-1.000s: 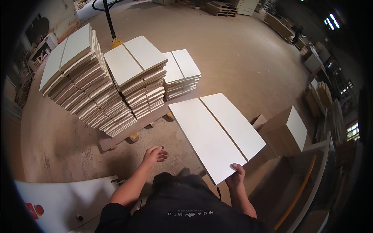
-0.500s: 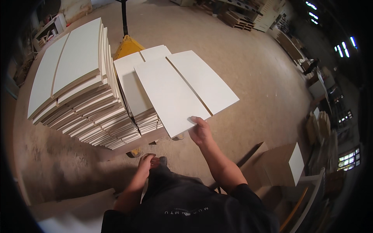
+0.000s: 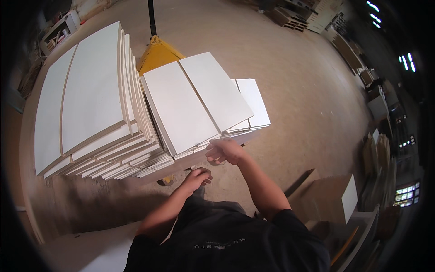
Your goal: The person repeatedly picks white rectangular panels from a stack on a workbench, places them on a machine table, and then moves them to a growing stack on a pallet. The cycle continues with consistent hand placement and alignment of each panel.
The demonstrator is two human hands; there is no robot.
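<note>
A white board with a dark lengthwise groove lies on the lower stack, a little askew. My right hand is just off its near edge, fingers loosely curled and apart, with nothing seen in them. Closer to my body, my left hand hovers in front of the stack, also loosely curled and holding nothing visible. Another white board shows at the right, partly covered by the grooved one. On the left rises a taller stack of similar grooved white boards, its layers uneven along the near side.
Behind the stacks stands a yellow pallet jack with a black upright handle. A brown box-like piece with a white side is at my lower right, beside a pale frame. A pale panel lies at lower left. Wooden pallets sit far off.
The grooved board has moved left and down onto the lower stack, and my right hand has let go of it. My left hand has moved right and slightly up, toward the right hand.
</note>
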